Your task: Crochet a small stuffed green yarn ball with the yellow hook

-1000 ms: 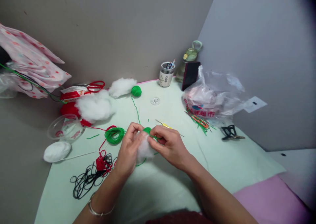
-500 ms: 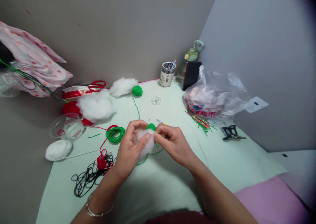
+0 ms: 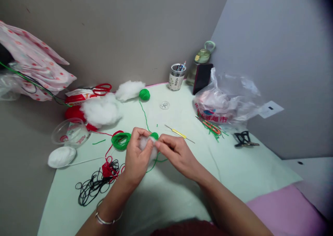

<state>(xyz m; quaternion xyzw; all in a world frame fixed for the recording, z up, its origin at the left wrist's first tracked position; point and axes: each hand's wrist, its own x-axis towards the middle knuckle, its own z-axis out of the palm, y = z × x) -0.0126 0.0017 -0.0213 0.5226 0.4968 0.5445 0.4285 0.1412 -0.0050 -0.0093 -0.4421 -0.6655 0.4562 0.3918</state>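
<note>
My left hand is closed around a tuft of white stuffing, its thumb pressing on the front. Against the stuffing sits a small green crocheted piece, held between both hands. My right hand pinches at the right side of that green piece, fingers curled; its exact hold is partly hidden. Green yarn hangs below the hands. Just beyond my right hand lies a yellow-handled crochet hook. Left of my left hand is a coil of green yarn.
Left side: white stuffing, red scissors, a clear bowl, a white yarn ball and tangled black cord. Back: a green yarn ball and a pen tin. Right: a plastic bag, orange snips and a black clip.
Both hands have shifted slightly left with the stuffing and the green piece. The crochet hook, mostly covered before, now shows fully on the table.
</note>
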